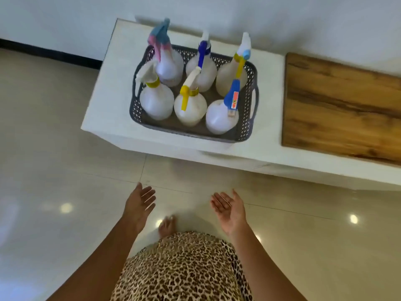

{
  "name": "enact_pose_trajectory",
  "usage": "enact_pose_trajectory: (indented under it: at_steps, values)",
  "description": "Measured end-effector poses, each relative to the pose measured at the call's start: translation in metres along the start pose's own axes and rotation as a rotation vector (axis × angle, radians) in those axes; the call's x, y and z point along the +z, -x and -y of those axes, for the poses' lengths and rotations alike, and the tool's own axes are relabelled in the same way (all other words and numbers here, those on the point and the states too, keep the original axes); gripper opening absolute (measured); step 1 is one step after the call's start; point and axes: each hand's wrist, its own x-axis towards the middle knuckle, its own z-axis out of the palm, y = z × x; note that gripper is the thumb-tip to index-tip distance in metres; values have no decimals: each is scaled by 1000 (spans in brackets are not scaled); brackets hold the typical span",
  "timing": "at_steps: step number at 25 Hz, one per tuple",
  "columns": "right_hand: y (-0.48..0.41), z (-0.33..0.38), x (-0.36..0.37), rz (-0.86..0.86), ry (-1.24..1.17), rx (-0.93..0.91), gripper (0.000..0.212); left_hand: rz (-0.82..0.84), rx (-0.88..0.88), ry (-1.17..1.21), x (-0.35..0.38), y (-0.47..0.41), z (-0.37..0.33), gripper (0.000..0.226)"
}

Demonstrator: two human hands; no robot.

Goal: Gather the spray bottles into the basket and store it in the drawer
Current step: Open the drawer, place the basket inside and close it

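Standing upright in the grey basket [191,132] on the white table [104,114], six spray bottles [190,109] fill it, while the left hand [138,205] and right hand [227,210] hover apart below, fingers spread, holding nothing.

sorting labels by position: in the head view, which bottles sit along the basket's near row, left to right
white-headed bottle with yellow collar → yellow-trigger bottle → blue-headed bottle

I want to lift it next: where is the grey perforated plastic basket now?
In the head view, the grey perforated plastic basket sits on the white cabinet top, left of the brown wooden board.
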Motion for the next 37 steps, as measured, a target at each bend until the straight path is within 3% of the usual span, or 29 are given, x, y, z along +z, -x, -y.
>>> enact_pose_trajectory:
  at_steps: [9,15,22,37]
  values:
    - [-211,-59,41,186,-255,42,81,134,37,206,5,-217,42,72]
    - [-300,-60,66,300,-421,-33,101,260,88,467,19,-312,35,107]
    - [-307,-53,76,372,-562,-33,107,304,114,570,37,-321,14,136]
    - [-284,-93,32,258,-545,32,113,262,37,492,-7,-290,58,128]
